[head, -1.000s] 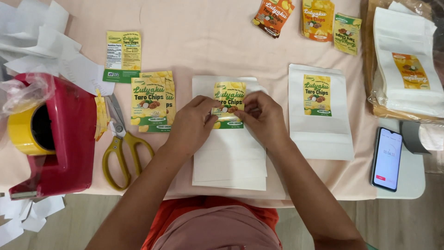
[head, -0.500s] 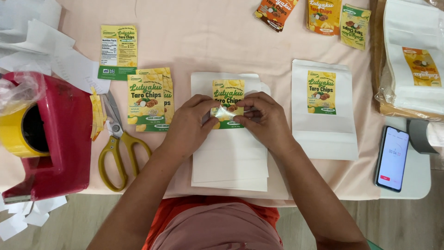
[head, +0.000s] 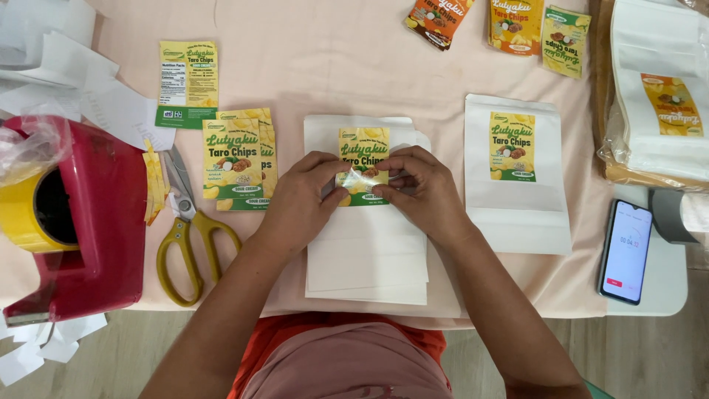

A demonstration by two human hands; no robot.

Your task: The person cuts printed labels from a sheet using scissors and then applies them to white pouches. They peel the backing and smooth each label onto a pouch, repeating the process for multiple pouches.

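Observation:
A stack of white paper pouches lies in front of me on the pink table cover. On the top pouch sits a yellow and green label. My left hand and my right hand meet over the label's lower half, and their fingertips pinch a shiny piece of clear tape stretched across it. Both thumbs press down on the pouch beside the label.
A labelled white pouch lies to the right, a phone beyond it. To the left are a pile of labels, yellow-handled scissors and a red tape dispenser. Snack packets and stacked pouches sit far right.
The hands have stayed over the label, with the fingers shifting slightly along the tape. The view has moved a little; nothing else on the table has moved.

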